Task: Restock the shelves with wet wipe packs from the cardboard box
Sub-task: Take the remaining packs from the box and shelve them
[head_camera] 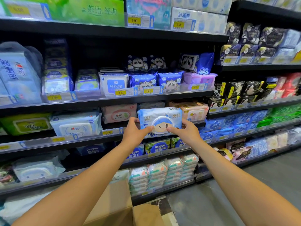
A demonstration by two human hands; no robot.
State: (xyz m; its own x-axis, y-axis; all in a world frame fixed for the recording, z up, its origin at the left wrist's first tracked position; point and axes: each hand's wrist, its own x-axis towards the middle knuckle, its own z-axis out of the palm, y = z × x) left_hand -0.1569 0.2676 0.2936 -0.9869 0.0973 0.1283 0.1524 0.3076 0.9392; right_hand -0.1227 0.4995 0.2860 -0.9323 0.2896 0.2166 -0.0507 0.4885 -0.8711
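Note:
A light blue wet wipe pack [160,119] with a cartoon face on its lid is held up in front of the third shelf [91,139]. My left hand [135,131] grips its left end with the thumb on the front. At the pack's right end my right hand [185,131] holds it the same way. The pack sits between a pink pack [118,113] and an orange pack [193,111] on that shelf. Below my arms the open cardboard box [117,203] stands on the floor; its inside is hidden.
Shelves of wipes and tissue packs fill the wall, with yellow price tags [120,92] along the rails. A second shelving unit [260,101] with pads runs to the right. Grey floor [244,193] lies at lower right.

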